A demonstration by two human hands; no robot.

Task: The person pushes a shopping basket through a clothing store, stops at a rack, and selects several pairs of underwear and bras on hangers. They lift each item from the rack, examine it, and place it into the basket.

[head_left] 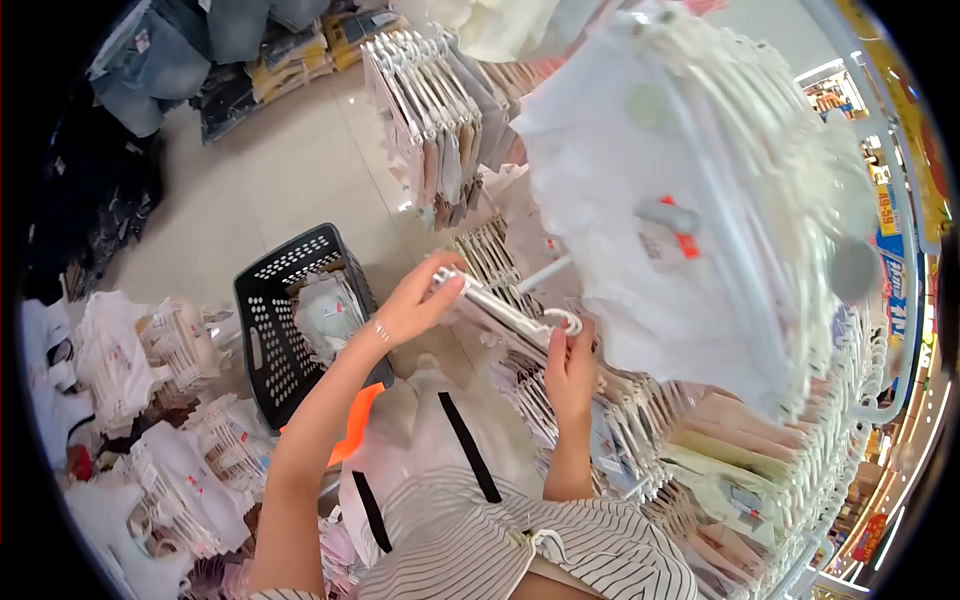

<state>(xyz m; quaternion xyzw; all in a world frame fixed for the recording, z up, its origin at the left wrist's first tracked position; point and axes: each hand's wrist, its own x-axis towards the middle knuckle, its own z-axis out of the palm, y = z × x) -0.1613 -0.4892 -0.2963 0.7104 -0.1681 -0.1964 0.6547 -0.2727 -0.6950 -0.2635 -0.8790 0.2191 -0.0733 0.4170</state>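
A small bunch of white clip hangers [507,312] with pale clothes clipped on is held between my two hands. My left hand [428,298], with a bracelet at the wrist, is closed around the clip end of the bunch. At the hook end, the fingers of my right hand [571,378] pinch the hangers just below the white hooks [565,320]. The clothes on these hangers are mostly hidden under the bars. Right beside my right hand hangs a white ruffled top [610,170] with a red-marked tag, at the front of a dense row.
A dark perforated basket [262,335] with folded clothes stands on the tiled floor [290,160] to the left. Hanging garments [425,130] fill a rack ahead, and more rows [740,450] run along the right. Piles of hangered clothes [190,480] lie at lower left.
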